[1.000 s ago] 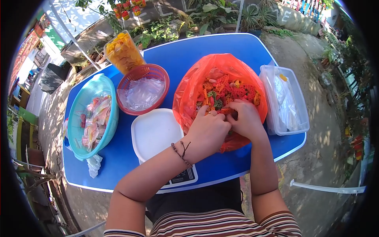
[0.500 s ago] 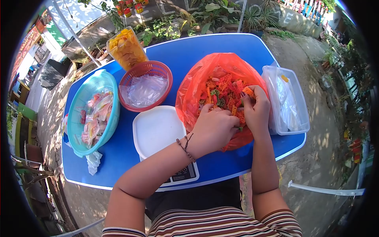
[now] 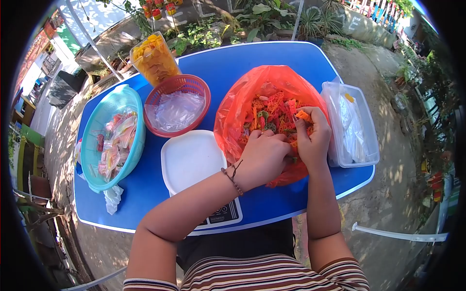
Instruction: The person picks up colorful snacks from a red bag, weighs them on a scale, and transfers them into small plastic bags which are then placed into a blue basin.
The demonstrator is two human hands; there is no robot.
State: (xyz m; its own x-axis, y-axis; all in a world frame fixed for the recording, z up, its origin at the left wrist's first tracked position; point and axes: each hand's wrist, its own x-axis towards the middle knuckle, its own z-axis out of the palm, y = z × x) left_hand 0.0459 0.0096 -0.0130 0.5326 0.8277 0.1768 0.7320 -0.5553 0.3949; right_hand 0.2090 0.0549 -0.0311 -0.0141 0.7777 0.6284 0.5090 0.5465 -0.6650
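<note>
An orange-red plastic bag point(image 3: 225, 116) lies open on the table, filled with lattice-patterned snack pieces point(image 3: 274, 109) in red, orange and green. My right hand point(image 3: 314, 138) is at the bag's right side, its thumb and fingers closed on an orange snack piece point(image 3: 304, 116). Beside it, my left hand point(image 3: 266, 157) reaches over the near rim with curled fingers down among the pieces. Those fingertips are mostly hidden, so what they hold does not show. A beaded bracelet circles the left wrist. Under the left forearm stands a kitchen scale point(image 3: 194, 157) with a white top.
At left are a turquoise basket point(image 3: 88, 150) of small filled packets and a red basket point(image 3: 203, 109) of clear plastic bags. Behind stands a clear container point(image 3: 155, 58) of yellow-orange chips. A clear plastic box point(image 3: 371, 140) holding plastic bags sits right of the bag on the blue table point(image 3: 213, 72).
The view has shifted very slightly. Both hands stay in the bag in nearly the same place, and the orange piece remains in my right hand.
</note>
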